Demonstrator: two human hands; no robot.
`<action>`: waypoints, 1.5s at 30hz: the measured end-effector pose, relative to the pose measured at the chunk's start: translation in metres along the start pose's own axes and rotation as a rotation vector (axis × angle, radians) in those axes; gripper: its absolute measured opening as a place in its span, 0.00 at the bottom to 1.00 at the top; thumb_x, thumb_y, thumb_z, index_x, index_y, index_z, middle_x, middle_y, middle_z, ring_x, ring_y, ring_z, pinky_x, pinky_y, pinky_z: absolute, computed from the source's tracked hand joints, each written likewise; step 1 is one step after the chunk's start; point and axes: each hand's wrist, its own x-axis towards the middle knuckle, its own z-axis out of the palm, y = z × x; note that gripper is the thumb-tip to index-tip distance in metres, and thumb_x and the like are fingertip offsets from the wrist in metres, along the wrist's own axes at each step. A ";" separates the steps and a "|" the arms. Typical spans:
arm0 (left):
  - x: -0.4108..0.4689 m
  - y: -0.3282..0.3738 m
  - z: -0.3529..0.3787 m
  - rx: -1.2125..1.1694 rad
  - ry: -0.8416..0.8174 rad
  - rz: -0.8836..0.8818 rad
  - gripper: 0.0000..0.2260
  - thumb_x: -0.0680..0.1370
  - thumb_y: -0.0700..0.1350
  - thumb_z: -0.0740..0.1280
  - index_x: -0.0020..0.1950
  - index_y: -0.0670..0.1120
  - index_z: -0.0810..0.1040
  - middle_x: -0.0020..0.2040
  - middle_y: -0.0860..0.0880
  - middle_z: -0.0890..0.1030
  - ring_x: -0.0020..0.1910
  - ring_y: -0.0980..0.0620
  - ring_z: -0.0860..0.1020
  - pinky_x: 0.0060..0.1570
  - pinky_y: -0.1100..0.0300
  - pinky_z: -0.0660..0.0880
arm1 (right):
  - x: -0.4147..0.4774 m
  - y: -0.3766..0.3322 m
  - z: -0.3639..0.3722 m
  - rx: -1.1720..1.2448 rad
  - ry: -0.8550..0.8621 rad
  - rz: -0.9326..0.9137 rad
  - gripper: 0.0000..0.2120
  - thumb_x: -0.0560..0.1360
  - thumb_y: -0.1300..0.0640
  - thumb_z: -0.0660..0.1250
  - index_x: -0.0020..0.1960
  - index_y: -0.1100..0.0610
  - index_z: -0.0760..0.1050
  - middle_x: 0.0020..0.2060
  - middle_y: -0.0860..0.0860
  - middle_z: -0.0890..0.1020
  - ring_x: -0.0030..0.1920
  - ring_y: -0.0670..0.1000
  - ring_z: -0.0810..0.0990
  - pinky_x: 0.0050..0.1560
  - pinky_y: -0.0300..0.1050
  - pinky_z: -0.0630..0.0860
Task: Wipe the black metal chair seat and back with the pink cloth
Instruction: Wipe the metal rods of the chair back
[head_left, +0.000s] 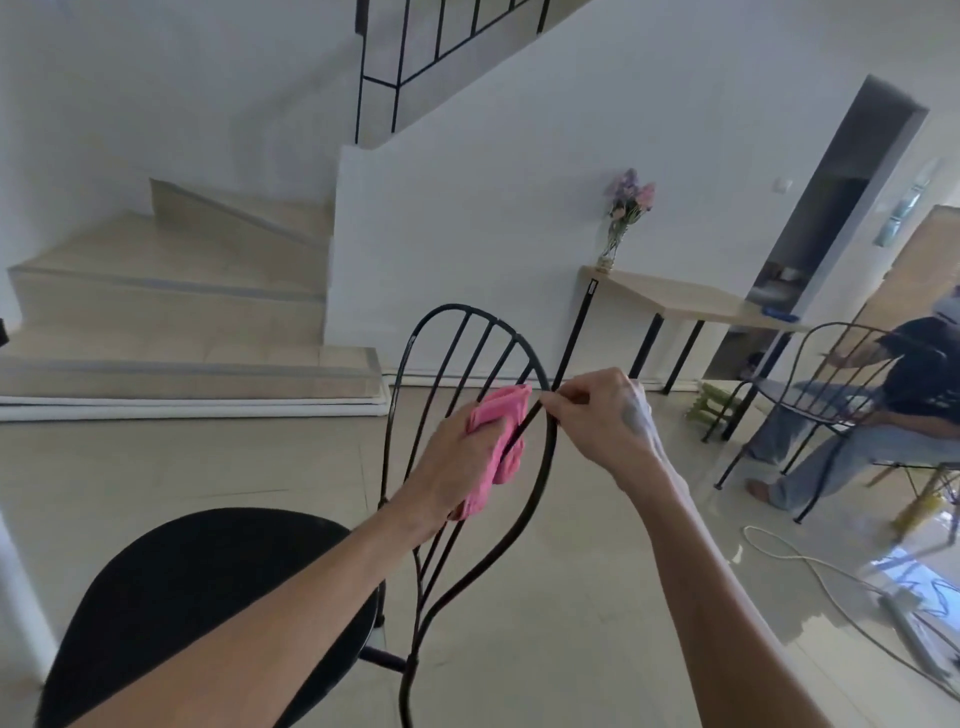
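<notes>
Pale floor tiles (182, 467) lay beneath the black chair (208, 597). Her left hand (457, 467) clamped the pink cloth (498, 436) against the back's bars, fingers wrapped around it. Just right, the right hand (597, 410) pinched the frame's rim.

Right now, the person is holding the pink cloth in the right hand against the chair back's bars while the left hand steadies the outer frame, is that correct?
Not quite: the hands are swapped. In the head view, the left hand presses the pink cloth against the bars of the chair back, while the right hand pinches the outer frame.
</notes>
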 end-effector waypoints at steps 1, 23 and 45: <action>-0.003 -0.002 0.000 -0.076 -0.057 -0.017 0.14 0.84 0.45 0.58 0.59 0.60 0.81 0.53 0.49 0.83 0.49 0.54 0.81 0.44 0.70 0.78 | 0.001 -0.001 -0.001 0.011 -0.008 -0.010 0.13 0.75 0.48 0.71 0.38 0.56 0.85 0.35 0.53 0.84 0.40 0.55 0.82 0.44 0.49 0.81; -0.011 -0.037 -0.006 0.275 0.252 0.052 0.17 0.83 0.54 0.63 0.45 0.41 0.79 0.37 0.39 0.83 0.31 0.45 0.82 0.36 0.52 0.82 | 0.014 -0.010 -0.013 0.023 -0.168 0.007 0.11 0.73 0.53 0.74 0.42 0.61 0.83 0.37 0.54 0.83 0.34 0.49 0.77 0.37 0.44 0.76; -0.052 -0.092 0.033 0.282 -0.007 0.133 0.13 0.86 0.49 0.55 0.67 0.49 0.74 0.35 0.46 0.80 0.27 0.51 0.79 0.29 0.61 0.76 | 0.017 -0.010 -0.011 -0.003 -0.212 0.016 0.09 0.75 0.56 0.72 0.43 0.62 0.81 0.36 0.54 0.79 0.28 0.48 0.73 0.27 0.40 0.70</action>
